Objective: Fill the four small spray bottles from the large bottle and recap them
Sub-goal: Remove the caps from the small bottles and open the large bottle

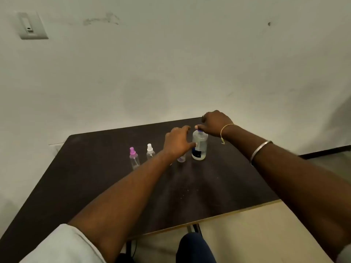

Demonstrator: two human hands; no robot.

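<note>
Pale sleeve cloth covered the left upper arm at the bottom edge of the view. Farther out, the left hand gripped the shoulder of a large clear plastic bottle with a dark label, its thumb on the front. The right hand came over from above, fingers curled down onto the bottle's small blue cap. The two hands were close together on this one bottle, which stood upright towards the far edge of the dark brown table.

Just to its left, below the left wrist, showed the base of a small clear bottle with a purplish tint; its top was hidden. Farther left stood a small clear spray bottle with a white pump top, then a small clear spray bottle with a pink pump top, both capped and seemingly empty. No fourth could be seen; the forearm probably hid it.

The task looked barely begun. The large bottle was still capped, so opening it, all four fills and the recapping remained.
</note>
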